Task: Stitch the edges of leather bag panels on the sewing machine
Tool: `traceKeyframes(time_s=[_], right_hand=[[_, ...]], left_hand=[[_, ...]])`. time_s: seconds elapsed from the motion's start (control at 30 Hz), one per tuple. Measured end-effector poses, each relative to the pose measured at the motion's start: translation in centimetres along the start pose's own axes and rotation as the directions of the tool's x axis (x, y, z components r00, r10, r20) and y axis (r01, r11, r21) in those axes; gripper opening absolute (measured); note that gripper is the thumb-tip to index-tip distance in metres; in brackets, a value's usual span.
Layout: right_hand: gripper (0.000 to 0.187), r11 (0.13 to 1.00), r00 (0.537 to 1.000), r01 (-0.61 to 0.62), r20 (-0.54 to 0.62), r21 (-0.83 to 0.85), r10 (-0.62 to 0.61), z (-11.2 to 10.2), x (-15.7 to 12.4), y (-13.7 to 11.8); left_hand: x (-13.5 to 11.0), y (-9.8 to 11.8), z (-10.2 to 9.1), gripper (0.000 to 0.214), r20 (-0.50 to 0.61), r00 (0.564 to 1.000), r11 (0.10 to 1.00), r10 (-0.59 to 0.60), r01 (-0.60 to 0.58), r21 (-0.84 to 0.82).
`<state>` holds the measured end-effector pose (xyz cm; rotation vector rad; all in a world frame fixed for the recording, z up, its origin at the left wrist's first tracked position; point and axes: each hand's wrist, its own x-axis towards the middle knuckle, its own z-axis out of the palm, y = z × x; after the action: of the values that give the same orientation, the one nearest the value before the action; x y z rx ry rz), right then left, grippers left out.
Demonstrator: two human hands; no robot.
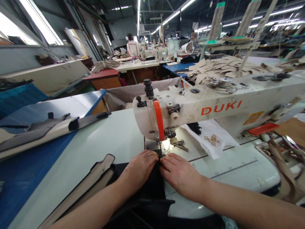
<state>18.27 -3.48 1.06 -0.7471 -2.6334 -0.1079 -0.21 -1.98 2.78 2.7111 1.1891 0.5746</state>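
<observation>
A black fabric piece [152, 187] lies on the pale table under the needle of a white DUKI sewing machine [214, 105]. My left hand [140, 167] presses on the fabric's left side, fingers bent and together at the presser foot [159, 149]. My right hand [178, 173] lies on the fabric's right edge, fingers extended and close together, touching it just in front of the needle. Both hands meet at the foot. A beige-and-black strap piece [95, 181] trails to the left of my left forearm.
White cloth with gold metal rings [212, 139] lies behind the needle. Long black-and-beige straps [47, 130] rest on the blue side table [28, 171]. Beige cut pieces [219, 68] are piled behind the machine. Brown straps [283, 168] hang at right. Another person [133, 47] sits far back.
</observation>
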Motion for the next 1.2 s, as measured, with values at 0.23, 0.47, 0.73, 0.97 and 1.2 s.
traceKeyframes(time_s=[0.23, 0.47, 0.73, 0.97, 1.2], right_hand=[[0.009, 0.999, 0.998, 0.046, 0.040, -0.018, -0.045, 0.0, 0.2, 0.5], [0.011, 0.992, 0.987, 0.125, 0.106, -0.024, -0.122, -0.3, 0.9, 2.4], [0.013, 0.996, 0.991, 0.079, 0.114, -0.027, -0.076, -0.3, 1.3, 2.6], [0.014, 0.996, 0.990, 0.082, 0.120, -0.019, -0.080, -0.3, 1.3, 2.9], [0.013, 0.996, 0.992, 0.088, 0.097, -0.027, -0.085, -0.2, 1.5, 4.0]], left_hand=[[0.1, 0.2, 0.1, 0.017, -0.022, 1.000, 1.000, -0.016, 0.016, 0.000], [1.1, -0.2, 0.5, 0.019, -0.048, 0.996, 0.997, -0.074, 0.074, -0.004], [1.6, -1.2, 0.6, 0.020, -0.024, 0.999, 0.998, -0.042, 0.043, 0.034], [1.8, -1.4, 0.7, 0.023, -0.046, 0.999, 0.999, -0.002, 0.004, 0.048], [2.6, -1.8, 0.9, 0.026, -0.097, 0.994, 0.996, -0.041, 0.048, 0.074]])
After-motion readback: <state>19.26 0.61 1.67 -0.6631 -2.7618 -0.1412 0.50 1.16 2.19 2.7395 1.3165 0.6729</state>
